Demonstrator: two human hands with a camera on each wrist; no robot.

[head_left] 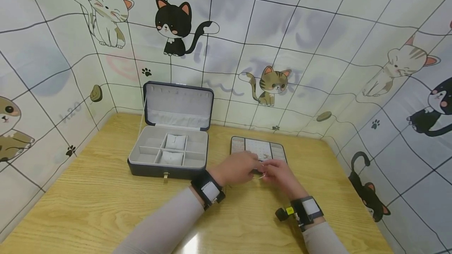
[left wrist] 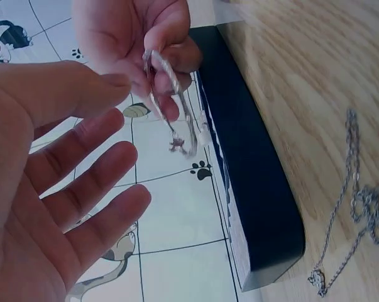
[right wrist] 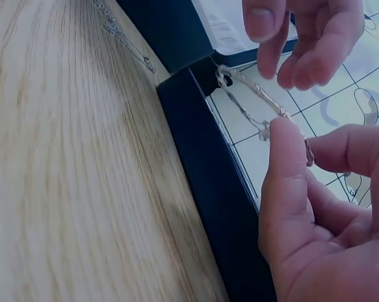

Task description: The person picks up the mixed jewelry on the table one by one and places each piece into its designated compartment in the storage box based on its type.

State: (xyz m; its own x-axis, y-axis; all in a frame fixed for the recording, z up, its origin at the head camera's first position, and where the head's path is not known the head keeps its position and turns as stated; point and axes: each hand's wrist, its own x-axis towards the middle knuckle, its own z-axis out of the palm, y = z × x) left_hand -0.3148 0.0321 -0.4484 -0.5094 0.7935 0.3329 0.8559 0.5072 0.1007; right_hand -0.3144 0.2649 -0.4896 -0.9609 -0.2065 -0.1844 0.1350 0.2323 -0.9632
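Observation:
My right hand (head_left: 280, 176) pinches a thin silver bangle (right wrist: 258, 93) between thumb and fingers, in front of a shallow dark jewelry tray (head_left: 276, 152). The bangle has a twisted-looking band and a small charm, clearest in the left wrist view. Close beside it is my left hand (left wrist: 70, 157), its fingers spread and relaxed. A gap shows between the left fingers and the bangle in both wrist views. In the head view the hands overlap and cover the tray's near edge. A silver chain necklace (left wrist: 354, 151) with a small pendant lies on the table nearby.
To the left stands a dark jewelry box (head_left: 148, 169) with its lid (head_left: 176, 106) raised. Two pale cushions sit in its compartments. The wooden table (head_left: 88, 199) backs onto a cat-patterned curtain (head_left: 226, 61). Each wrist wears a strapped camera.

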